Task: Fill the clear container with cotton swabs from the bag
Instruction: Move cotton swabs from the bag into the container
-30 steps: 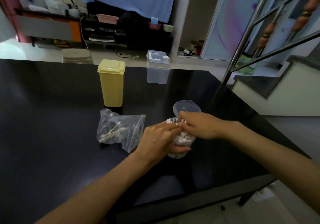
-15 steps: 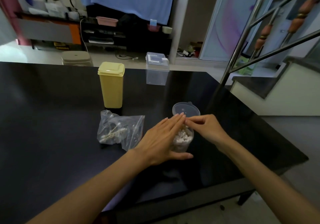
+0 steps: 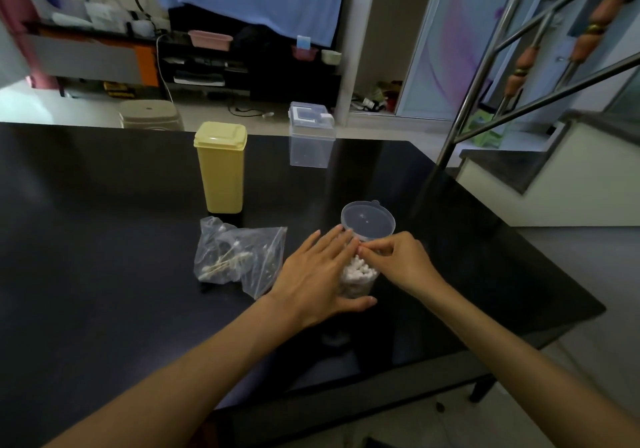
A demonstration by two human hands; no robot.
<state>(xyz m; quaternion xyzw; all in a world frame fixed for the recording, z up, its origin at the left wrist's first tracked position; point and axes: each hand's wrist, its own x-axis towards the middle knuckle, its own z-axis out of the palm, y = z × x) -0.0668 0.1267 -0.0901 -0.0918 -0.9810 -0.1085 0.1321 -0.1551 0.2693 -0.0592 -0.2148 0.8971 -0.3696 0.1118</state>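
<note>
A clear round container (image 3: 358, 276) stands on the black table (image 3: 104, 239), packed with upright cotton swabs. Its hinged clear lid (image 3: 367, 220) stands open behind it. My left hand (image 3: 318, 274) wraps the container's left side, thumb along its base, fingers stretched up past the rim. My right hand (image 3: 401, 262) sits at the right of the rim with fingertips pinched together over the swabs. A clear zip bag (image 3: 239, 260) lies to the left with a few swabs inside.
A tall yellow lidded box (image 3: 221, 167) stands behind the bag. A clear rectangular box with a flip lid (image 3: 310, 139) sits near the table's far edge. A metal stair railing (image 3: 485, 77) rises at the right. The table's front edge runs just below my forearms.
My left fingers have straightened up along the container's side. My right hand has drawn back from over the opening to the rim's right side, uncovering the swabs and the lid.
</note>
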